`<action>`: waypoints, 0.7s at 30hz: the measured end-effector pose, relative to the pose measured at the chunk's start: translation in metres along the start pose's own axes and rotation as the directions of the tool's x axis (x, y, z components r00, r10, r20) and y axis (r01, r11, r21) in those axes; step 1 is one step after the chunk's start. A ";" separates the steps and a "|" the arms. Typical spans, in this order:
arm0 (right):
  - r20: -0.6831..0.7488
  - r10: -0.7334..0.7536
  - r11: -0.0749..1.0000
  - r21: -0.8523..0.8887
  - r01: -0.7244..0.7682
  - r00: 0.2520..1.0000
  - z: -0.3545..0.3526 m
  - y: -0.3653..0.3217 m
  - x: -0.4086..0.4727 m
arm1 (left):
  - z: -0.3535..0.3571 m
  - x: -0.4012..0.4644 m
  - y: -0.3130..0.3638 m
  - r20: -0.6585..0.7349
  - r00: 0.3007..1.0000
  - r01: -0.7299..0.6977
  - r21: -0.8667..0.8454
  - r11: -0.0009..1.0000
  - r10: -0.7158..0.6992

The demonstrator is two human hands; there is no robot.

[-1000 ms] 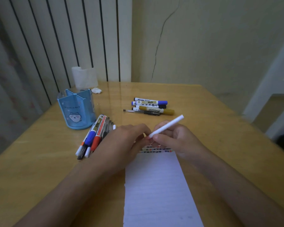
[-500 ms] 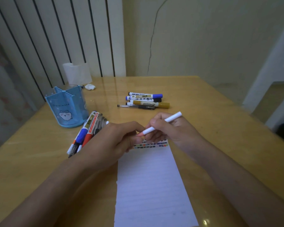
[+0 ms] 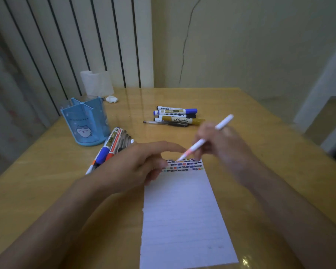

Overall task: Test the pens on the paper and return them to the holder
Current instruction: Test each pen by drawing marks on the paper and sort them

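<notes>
My right hand grips a slim white pen with a pinkish front end. Its tip slants down to the top edge of the lined paper, just above rows of small coloured test marks. My left hand rests at the paper's top left corner with curled fingers and the index finger reaching toward the pen tip. What it holds is hidden. The blue pen holder stands at the left with no pens showing in it. Several pens lie beside it, and several markers lie farther back.
A white tissue roll and a crumpled white scrap sit at the back left of the wooden table. A wall and a slatted panel rise behind the table. The table's right edge drops to the floor.
My hands have drawn apart. The left hand has let go of the pen's front end, and the right hand has tipped the pen down toward the coloured marks.
</notes>
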State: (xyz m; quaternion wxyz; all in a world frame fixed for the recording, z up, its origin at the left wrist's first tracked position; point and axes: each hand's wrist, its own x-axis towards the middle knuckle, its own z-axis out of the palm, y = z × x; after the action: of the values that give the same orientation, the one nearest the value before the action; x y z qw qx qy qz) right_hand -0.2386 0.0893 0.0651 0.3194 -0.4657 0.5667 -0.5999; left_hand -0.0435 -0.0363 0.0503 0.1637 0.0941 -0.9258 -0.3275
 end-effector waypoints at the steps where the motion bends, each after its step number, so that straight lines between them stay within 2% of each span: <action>1: -0.074 -0.024 0.999 0.024 0.026 0.997 -0.011 -0.003 0.002 | -0.005 -0.002 -0.001 -0.016 0.999 0.028 -0.020 0.999 -0.029; 3: -0.189 -0.058 0.997 0.047 0.067 0.980 -0.032 -0.007 0.005 | -0.017 -0.004 -0.004 -0.156 0.986 0.052 -0.075 0.996 -0.063; 5: -0.230 -0.035 0.998 0.040 0.046 0.972 -0.043 -0.003 0.007 | -0.024 -0.004 -0.008 -0.307 0.948 0.056 -0.078 0.995 -0.078; 7: -0.216 0.058 0.998 0.010 -0.058 0.975 -0.039 0.005 0.008 | -0.021 -0.001 -0.009 -0.342 0.936 0.119 0.068 0.991 -0.089; 10: -0.156 0.166 0.984 -0.032 -0.173 0.974 -0.028 0.015 0.008 | -0.013 0.000 -0.013 -0.194 0.966 0.230 0.343 0.911 -0.171; 13: -0.106 0.170 0.983 -0.056 -0.177 0.980 -0.020 0.019 0.008 | -0.013 -0.001 -0.015 -0.032 0.973 0.218 0.437 0.873 -0.227; 15: -0.095 0.151 0.983 -0.089 -0.159 0.984 -0.018 0.022 0.008 | -0.013 -0.001 -0.018 0.061 0.953 0.212 0.564 0.799 -0.296; 17: -0.097 0.138 0.984 -0.098 -0.147 0.986 -0.016 0.026 0.009 | -0.012 0.000 -0.021 0.091 0.937 0.215 0.610 0.763 -0.337; 21: -0.084 0.160 0.978 -0.120 -0.169 0.984 -0.012 0.031 0.010 | -0.010 0.000 -0.024 0.056 0.956 0.200 0.594 0.779 -0.288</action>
State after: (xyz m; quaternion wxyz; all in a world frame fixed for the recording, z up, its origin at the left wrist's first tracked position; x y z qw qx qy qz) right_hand -0.2579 0.0805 0.0375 0.3166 -0.4139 0.6517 -0.5512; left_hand -0.0384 -0.0600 0.0420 0.0161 0.2353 -0.9703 -0.0530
